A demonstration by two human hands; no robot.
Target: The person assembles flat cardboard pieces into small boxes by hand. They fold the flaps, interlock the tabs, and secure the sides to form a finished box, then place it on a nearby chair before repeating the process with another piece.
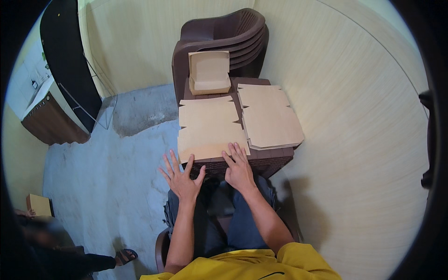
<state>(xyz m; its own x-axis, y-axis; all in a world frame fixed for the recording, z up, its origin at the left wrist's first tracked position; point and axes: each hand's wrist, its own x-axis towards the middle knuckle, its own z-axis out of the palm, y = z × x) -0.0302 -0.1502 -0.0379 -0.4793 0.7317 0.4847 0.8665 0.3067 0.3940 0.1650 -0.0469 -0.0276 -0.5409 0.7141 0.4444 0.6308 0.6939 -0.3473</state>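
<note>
The flat tan cardboard box blank (pixel 210 130) lies on the brown woven plastic table (pixel 261 161). The right hand (pixel 239 169) rests spread on its near edge; the left hand (pixel 183 177) hovers open beside that edge, holding nothing. The blank looks light, thin and bendable; grip it at an edge.

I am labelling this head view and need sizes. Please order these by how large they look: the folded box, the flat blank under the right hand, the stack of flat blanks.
1. Flat cardboard blank and stack of flat blanks: they look about alike, so I do not rank them.
2. Folded cardboard box: smallest, though it sits farther from the camera.
</note>
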